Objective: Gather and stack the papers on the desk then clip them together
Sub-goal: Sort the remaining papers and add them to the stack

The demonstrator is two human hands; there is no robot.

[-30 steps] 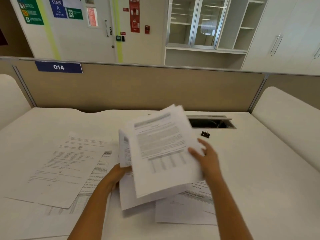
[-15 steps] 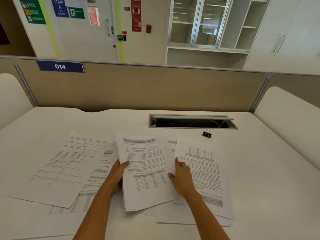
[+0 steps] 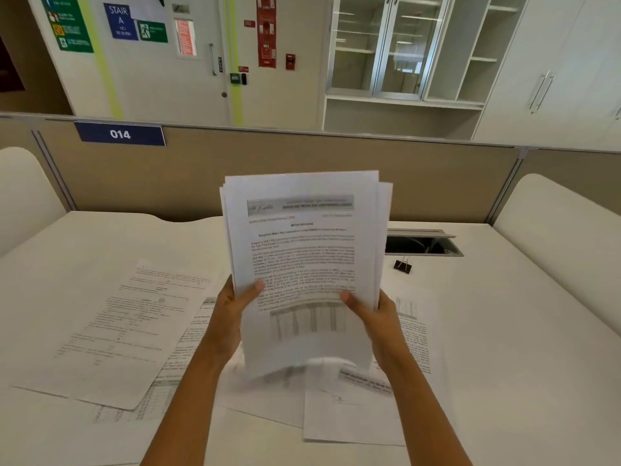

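Where the thumbs press onto the printed face of the top page, the left hand (image 3: 228,317) and the right hand (image 3: 376,317) each grip a side edge of the stack of papers (image 3: 302,257); the remaining fingers pass behind it and are hidden. Held upright at the centre of the frame and clear of the desk (image 3: 521,331), the stack shows unevenly fanned upper edges, and its lower edge is blurred. Around the wrists, loose papers lie flat on the white desk: the left sheets (image 3: 124,331) overlap at the lower left of the frame, and the right sheets (image 3: 413,334) lie under and beside the right forearm at the lower centre right. To the right of the stack, at mid-frame, a black binder clip (image 3: 402,265) rests on the desk, apart from every sheet and just below an open cable hatch (image 3: 423,245) set into the desk top. Behind the desk a beige partition (image 3: 268,163) spans the frame and carries a blue label (image 3: 120,134) reading 014 at the left. Beyond it, across the top of the frame, stand a door (image 3: 188,62) with signs at the left and glass-fronted cabinets (image 3: 386,45) at the right.
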